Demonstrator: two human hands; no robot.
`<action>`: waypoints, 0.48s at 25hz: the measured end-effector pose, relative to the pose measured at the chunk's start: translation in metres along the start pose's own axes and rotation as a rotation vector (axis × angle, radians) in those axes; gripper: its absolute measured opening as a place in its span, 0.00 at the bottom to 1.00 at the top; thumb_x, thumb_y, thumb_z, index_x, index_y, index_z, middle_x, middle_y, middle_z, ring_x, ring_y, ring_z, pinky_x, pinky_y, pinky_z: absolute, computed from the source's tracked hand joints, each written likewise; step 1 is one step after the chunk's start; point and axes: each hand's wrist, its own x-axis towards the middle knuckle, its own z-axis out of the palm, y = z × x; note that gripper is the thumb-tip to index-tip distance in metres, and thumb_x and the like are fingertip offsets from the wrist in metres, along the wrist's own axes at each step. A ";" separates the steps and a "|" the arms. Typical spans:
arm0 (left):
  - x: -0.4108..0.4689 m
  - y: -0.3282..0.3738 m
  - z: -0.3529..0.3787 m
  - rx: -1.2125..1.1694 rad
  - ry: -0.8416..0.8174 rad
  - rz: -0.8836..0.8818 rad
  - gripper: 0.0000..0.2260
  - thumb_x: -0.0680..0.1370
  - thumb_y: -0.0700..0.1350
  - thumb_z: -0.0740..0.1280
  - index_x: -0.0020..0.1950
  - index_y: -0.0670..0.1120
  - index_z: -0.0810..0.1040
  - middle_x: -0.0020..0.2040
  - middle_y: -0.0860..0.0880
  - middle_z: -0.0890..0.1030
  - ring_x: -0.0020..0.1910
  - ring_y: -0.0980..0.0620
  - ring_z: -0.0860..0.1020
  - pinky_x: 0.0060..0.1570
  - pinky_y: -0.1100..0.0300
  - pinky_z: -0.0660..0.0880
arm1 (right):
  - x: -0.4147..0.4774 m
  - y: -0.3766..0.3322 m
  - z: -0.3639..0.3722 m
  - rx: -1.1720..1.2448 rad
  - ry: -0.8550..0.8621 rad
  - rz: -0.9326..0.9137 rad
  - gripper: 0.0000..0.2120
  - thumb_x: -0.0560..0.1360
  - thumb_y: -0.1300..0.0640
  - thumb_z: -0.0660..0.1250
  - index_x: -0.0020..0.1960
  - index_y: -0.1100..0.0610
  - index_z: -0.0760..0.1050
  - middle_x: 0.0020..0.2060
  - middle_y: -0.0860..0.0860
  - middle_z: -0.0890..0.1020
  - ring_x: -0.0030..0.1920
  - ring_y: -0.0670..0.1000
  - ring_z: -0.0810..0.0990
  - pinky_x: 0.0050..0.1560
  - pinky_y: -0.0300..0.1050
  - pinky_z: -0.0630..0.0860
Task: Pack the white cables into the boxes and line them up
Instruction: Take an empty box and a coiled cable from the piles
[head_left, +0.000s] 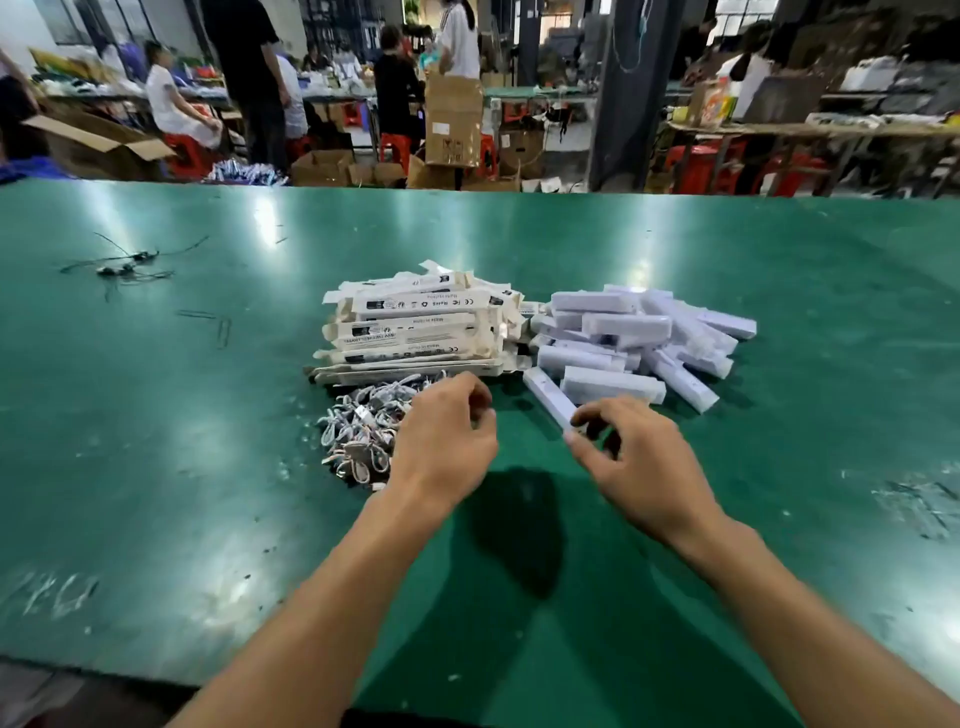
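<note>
A heap of coiled white cables (358, 431) lies on the green table (208, 467), just left of my left hand (447, 436). That hand hovers over the table with its fingers loosely curled and nothing visible in them. Behind the cables sits a stack of flat, unfolded white boxes (415, 327). To the right is a loose pile of closed white boxes (639, 332). One closed white box (545, 392) lies at an angle in front of that pile. My right hand (639, 457) pinches its near end between thumb and forefinger.
Black cable ties or wires (124, 265) lie at the far left of the table, with a paper clip (224, 332) nearer in. Beyond the table's far edge people work among cardboard cartons (452, 119), red stools and other benches.
</note>
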 end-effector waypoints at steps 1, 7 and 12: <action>0.011 -0.001 0.009 0.145 0.104 0.061 0.07 0.77 0.39 0.67 0.54 0.44 0.81 0.51 0.46 0.83 0.53 0.46 0.78 0.56 0.52 0.74 | 0.011 0.000 0.016 -0.028 -0.068 0.081 0.12 0.77 0.47 0.72 0.58 0.49 0.78 0.50 0.44 0.79 0.42 0.48 0.77 0.49 0.49 0.77; 0.069 -0.032 0.033 0.615 0.216 0.124 0.16 0.76 0.39 0.66 0.63 0.50 0.79 0.63 0.50 0.77 0.68 0.45 0.67 0.63 0.49 0.59 | 0.056 0.018 0.060 -0.203 -0.024 0.241 0.18 0.77 0.44 0.70 0.63 0.51 0.73 0.57 0.47 0.71 0.50 0.54 0.80 0.42 0.45 0.69; 0.074 -0.039 0.040 0.555 0.337 0.209 0.10 0.71 0.37 0.73 0.50 0.48 0.84 0.53 0.50 0.82 0.58 0.43 0.74 0.54 0.47 0.65 | 0.068 0.028 0.065 -0.244 -0.011 0.204 0.16 0.79 0.44 0.68 0.62 0.50 0.74 0.56 0.47 0.72 0.46 0.54 0.79 0.40 0.46 0.69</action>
